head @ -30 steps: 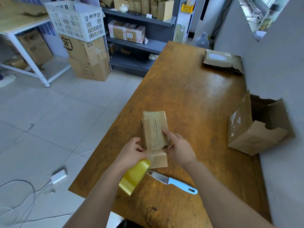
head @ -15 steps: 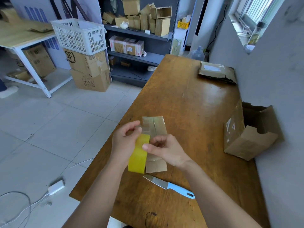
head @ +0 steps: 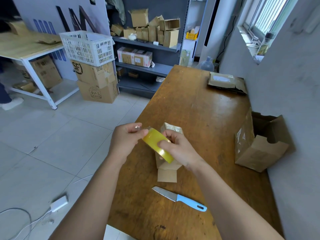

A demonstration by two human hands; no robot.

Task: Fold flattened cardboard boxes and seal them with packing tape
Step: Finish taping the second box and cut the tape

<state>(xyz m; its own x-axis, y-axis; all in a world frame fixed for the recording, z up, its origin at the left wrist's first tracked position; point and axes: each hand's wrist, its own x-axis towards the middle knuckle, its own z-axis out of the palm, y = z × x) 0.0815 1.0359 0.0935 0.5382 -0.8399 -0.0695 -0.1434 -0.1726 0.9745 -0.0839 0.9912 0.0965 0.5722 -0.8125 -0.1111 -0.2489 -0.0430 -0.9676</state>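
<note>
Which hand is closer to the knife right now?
Right. The right hand, gripping the tape roll, is just beyond the knife; the left hand is farther, up-left.

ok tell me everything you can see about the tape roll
The tape roll is a glossy, see-through yellow band, plastic by its look, tilted so its outer face shows. It is held in the air over the small cardboard box. The right hand grips its lower part, thumb on the face; the left hand pinches its upper end.

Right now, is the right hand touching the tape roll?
Touching. The head view shows the right hand with thumb and fingers curled round the yellow tape roll, with no gap between them.
</note>
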